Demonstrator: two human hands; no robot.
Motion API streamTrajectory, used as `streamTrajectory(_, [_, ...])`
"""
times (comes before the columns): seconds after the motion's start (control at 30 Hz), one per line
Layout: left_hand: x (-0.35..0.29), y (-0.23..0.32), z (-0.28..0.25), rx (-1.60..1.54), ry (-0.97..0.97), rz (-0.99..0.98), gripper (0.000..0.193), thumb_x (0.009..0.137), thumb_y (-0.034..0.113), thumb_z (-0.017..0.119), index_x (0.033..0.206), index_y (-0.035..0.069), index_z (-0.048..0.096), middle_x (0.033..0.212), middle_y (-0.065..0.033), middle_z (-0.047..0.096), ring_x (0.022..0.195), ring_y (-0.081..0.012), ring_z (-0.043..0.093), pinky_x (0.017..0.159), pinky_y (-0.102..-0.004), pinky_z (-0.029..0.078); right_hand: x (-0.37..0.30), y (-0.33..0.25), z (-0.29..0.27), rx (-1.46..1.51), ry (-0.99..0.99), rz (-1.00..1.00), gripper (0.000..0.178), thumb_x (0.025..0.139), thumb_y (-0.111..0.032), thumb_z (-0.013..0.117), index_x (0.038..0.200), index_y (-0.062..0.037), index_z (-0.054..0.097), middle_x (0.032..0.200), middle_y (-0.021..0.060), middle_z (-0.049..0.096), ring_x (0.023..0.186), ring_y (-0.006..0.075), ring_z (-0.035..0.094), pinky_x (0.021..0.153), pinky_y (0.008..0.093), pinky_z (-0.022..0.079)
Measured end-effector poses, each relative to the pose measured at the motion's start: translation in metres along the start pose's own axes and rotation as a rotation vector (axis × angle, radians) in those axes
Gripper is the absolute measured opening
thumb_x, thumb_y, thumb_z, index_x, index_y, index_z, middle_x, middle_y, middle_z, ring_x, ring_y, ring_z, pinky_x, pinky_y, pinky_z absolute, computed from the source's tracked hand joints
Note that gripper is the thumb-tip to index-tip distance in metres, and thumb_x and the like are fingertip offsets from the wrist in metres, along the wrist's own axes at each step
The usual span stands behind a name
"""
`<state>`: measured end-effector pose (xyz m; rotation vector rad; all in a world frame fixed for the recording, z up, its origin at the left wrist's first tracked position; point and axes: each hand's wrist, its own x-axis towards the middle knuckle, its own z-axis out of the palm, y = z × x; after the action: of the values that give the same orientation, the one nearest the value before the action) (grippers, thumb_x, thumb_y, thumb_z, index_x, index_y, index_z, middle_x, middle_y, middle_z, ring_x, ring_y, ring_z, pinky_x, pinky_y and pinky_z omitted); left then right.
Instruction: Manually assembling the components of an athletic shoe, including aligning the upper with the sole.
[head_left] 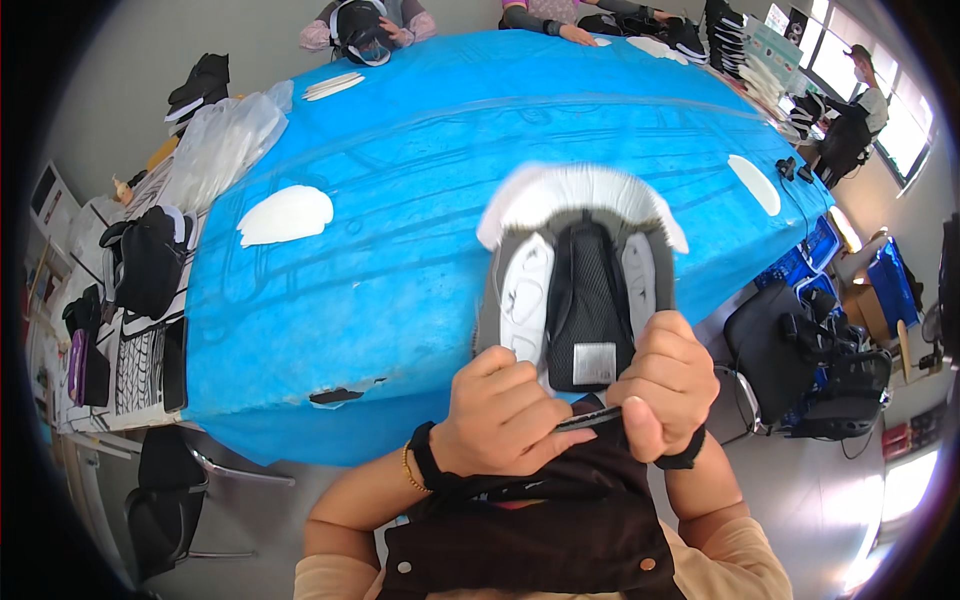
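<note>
Held up in front of my chest, over the near edge of the table, is a shoe upper (pixel 590 290) in grey, white and black. Its toe end, with a white frilled edge, points away from me and is a little blurred. A black mesh tongue with a pale square label lies between the white lacing panels. My left hand (pixel 505 415) is closed on the heel collar from the left. My right hand (pixel 665 385) grips the collar's right side, its thumb pressed along the edge. The collar is pulled between both hands, and the fingers hide part of it.
A blue-covered table (pixel 400 200) spreads ahead, torn near its front edge. White flat sole-shaped pieces (pixel 285 217) lie on it, another (pixel 755 185) at right. Clear plastic bags (pixel 225 145) and black shoe uppers (pixel 150 260) sit left. Co-workers work across the table. Black chairs (pixel 775 345) stand right.
</note>
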<state>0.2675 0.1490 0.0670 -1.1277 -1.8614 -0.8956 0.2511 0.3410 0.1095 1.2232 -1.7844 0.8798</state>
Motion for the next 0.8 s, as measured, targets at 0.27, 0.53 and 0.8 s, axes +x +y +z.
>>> streamTrajectory(0.27, [-0.026, -0.024, 0.013, -0.328, 0.182, -0.368, 0.051, 0.097, 0.026, 0.035, 0.050, 0.007, 0.041, 0.051, -0.0050, 0.040, 0.046, -0.0216, 0.037, 0.051, -0.0330, 0.028, 0.007, -0.022, 0.019, 0.396, -0.100, -0.158, 0.021, 0.065, -0.012, 0.063, 0.051, -0.0067, 0.048, 0.052, 0.0009, 0.036, 0.044, 0.0162, 0.037, 0.043, 0.0301, 0.024])
streamTrajectory(0.53, [-0.029, -0.018, 0.040, -0.475, 0.220, -0.397, 0.035, 0.092, 0.004, 0.045, 0.058, 0.000, 0.042, 0.056, -0.0132, 0.044, 0.051, -0.0319, 0.042, 0.052, -0.0393, 0.034, -0.002, -0.048, 0.063, 0.695, 0.062, -0.174, 0.025, 0.063, -0.011, 0.065, 0.048, -0.0036, 0.046, 0.047, -0.0003, 0.031, 0.038, 0.0148, 0.029, 0.041, 0.0284, 0.020])
streamTrajectory(0.8, [-0.036, -0.029, 0.019, -0.316, 0.322, -0.359, 0.030, 0.086, 0.001, 0.049, 0.057, 0.000, 0.045, 0.056, -0.0106, 0.043, 0.049, -0.0270, 0.042, 0.053, -0.0378, 0.033, -0.011, -0.021, 0.014, 0.225, -0.113, -0.180, 0.021, 0.067, -0.016, 0.061, 0.053, -0.0085, 0.049, 0.052, -0.0015, 0.037, 0.042, 0.0141, 0.036, 0.043, 0.0280, 0.024])
